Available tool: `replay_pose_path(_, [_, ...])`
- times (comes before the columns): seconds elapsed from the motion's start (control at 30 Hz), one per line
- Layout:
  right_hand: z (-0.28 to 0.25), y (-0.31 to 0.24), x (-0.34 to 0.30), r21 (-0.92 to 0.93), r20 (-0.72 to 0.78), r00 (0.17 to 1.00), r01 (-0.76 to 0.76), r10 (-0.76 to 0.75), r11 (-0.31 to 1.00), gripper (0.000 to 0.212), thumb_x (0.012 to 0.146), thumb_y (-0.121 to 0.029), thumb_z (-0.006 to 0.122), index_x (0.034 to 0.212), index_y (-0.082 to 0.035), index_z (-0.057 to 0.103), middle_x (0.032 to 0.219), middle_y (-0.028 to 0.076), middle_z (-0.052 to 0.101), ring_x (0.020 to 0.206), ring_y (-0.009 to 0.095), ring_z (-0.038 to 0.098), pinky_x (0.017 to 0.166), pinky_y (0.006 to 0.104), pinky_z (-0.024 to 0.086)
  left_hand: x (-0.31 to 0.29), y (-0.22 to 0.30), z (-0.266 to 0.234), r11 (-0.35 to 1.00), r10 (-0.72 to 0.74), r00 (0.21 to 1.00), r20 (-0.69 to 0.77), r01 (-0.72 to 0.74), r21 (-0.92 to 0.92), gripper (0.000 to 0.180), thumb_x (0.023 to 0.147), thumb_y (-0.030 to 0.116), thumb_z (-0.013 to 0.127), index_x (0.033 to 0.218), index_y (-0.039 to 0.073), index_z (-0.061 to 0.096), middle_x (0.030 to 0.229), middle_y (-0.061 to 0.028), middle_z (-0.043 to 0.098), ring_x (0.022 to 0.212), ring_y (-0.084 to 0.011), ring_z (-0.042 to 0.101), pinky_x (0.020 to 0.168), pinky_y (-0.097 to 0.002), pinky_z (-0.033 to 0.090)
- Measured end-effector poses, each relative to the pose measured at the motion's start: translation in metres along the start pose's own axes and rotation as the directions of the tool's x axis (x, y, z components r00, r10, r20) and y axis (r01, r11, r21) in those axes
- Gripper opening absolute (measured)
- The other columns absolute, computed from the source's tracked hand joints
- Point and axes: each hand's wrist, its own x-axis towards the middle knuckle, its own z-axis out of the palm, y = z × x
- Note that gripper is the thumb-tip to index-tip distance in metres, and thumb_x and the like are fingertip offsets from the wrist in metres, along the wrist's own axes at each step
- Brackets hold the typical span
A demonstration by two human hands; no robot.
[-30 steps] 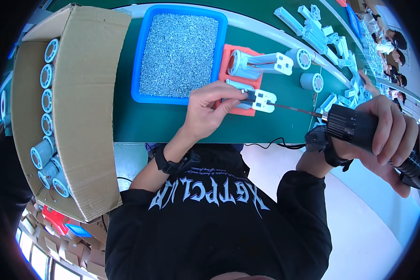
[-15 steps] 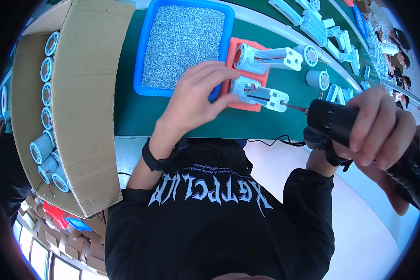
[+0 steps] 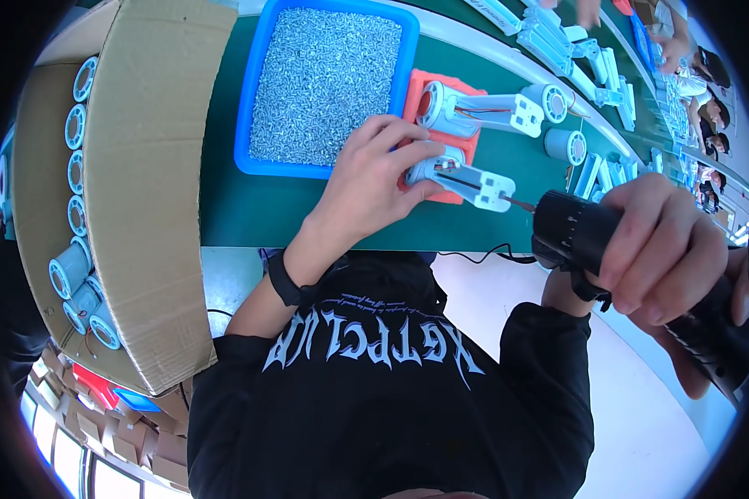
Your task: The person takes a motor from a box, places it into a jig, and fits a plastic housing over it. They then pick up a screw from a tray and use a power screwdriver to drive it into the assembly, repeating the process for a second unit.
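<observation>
My left hand (image 3: 383, 170) is closed round the near white cylindrical housing (image 3: 438, 166), thumb on its near side and fingers over its top. A white arm with a holed end plate (image 3: 484, 190) sticks out of this housing to the right. In my right hand (image 3: 662, 254) is a black electric screwdriver (image 3: 578, 229), its thin bit pointing left and meeting the end plate. The near housing sits tilted at an orange-red foam holder (image 3: 451, 198). Beside it, in the same holder, rests a second housing (image 3: 449, 108) with a like arm and reddish wires.
A blue tray (image 3: 243, 125) full of small screws stands left of the holder. Further left is a cardboard box (image 3: 154, 200) with several white housings. Two loose cylinders (image 3: 564, 146) and several white parts (image 3: 549, 50) lie to the right. Another person's hand (image 3: 587, 12) reaches in at the top.
The near assembly has turned, its end plate swinging slightly toward me. My right hand and the screwdriver have shifted left and a little nearer. Another person's hand has appeared at the top.
</observation>
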Motion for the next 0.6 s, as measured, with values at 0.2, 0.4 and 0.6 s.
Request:
replay_pose_path(0.2, [0.004, -0.002, 0.001, 0.007, 0.028, 1.0, 0.01, -0.01, 1.0, 0.066, 0.069, -0.058, 0.077, 0.107, -0.011, 0.051, 0.074, 0.0, 0.061, 0.053, 0.012, 0.061, 0.049, 0.0232, 0.051, -0.001, 0.004, -0.003, 0.999, -0.032, 0.999, 0.009, 0.032, -0.011, 0.043, 0.06, 0.008, 0.081, 0.101, 0.012, 0.07, 0.105, -0.0053, 0.063, 0.104, -0.0272, 0.054, 0.09, -0.0387, 0.046])
replay_pose_path(0.4, [0.014, 0.004, -0.002, -0.007, 0.01, 0.999, 0.045, -0.045, 0.999, 0.072, 0.07, -0.059, 0.076, 0.116, -0.01, 0.049, 0.076, 0.001, 0.06, 0.054, 0.013, 0.061, 0.049, 0.0245, 0.051, 0.003, 0.011, -0.005, 0.997, -0.066, 0.997, 0.03, 0.065, 0.032, 0.042, 0.061, 0.007, 0.079, 0.102, 0.008, 0.069, 0.106, -0.0066, 0.064, 0.104, -0.0277, 0.054, 0.091, -0.0386, 0.046])
replay_pose_path(0.6, [0.022, -0.114, -0.02, -0.212, -0.279, 0.819, 0.457, -0.502, 0.864, 0.079, 0.067, -0.066, 0.074, 0.112, -0.006, 0.051, 0.075, -0.001, 0.059, 0.053, 0.011, 0.06, 0.048, 0.0237, 0.051, 0.003, 0.016, -0.006, 0.993, -0.028, 0.996, 0.089, 0.018, 0.117, 0.04, 0.067, 0.007, 0.076, 0.106, 0.006, 0.067, 0.109, -0.0086, 0.064, 0.109, -0.0292, 0.054, 0.093, -0.0402, 0.045])
